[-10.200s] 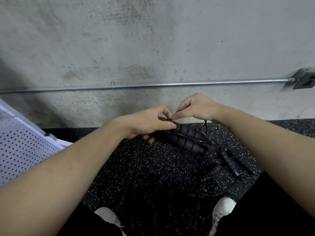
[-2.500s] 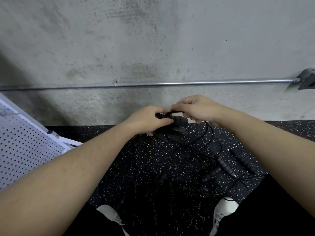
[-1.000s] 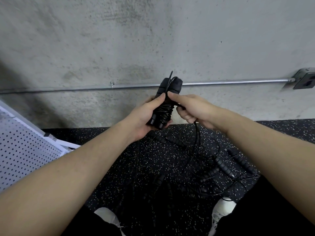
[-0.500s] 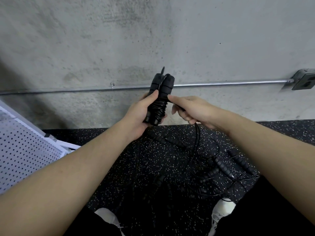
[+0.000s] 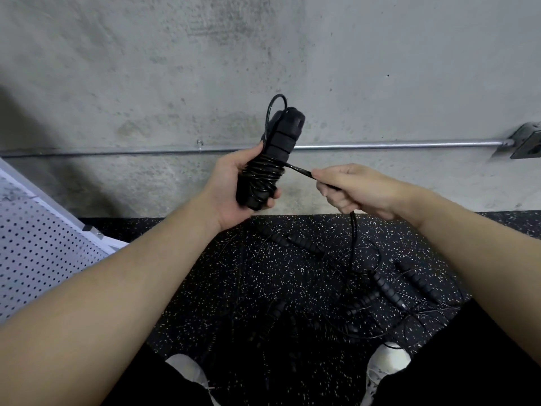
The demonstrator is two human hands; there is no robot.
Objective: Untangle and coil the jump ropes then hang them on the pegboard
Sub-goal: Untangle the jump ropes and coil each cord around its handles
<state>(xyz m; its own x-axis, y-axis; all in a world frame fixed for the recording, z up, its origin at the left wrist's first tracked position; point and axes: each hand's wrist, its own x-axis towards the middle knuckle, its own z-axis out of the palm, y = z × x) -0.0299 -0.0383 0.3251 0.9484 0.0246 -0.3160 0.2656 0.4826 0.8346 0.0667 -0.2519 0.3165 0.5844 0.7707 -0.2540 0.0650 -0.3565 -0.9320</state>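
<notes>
My left hand (image 5: 231, 186) grips a pair of black jump rope handles (image 5: 278, 142) held upright against the wall, with black cord wound several turns round their lower half. My right hand (image 5: 348, 187) pinches the free cord (image 5: 298, 170) just right of the bundle and holds it taut; the cord runs down from that fist to the floor. Below lies a tangle of other jump ropes (image 5: 377, 291), black ribbed handles and thin cords, on the speckled floor. The white pegboard (image 5: 38, 247) leans at the left edge.
A concrete wall stands close in front with a metal conduit (image 5: 395, 145) running across it to a junction box (image 5: 527, 140) at right. The floor is black speckled rubber (image 5: 234, 276). My white shoes (image 5: 386, 364) show at the bottom.
The handle bundle has risen from low over the floor to upright before the wall. My right hand has moved off to the right, drawing the cord taut from the bundle.
</notes>
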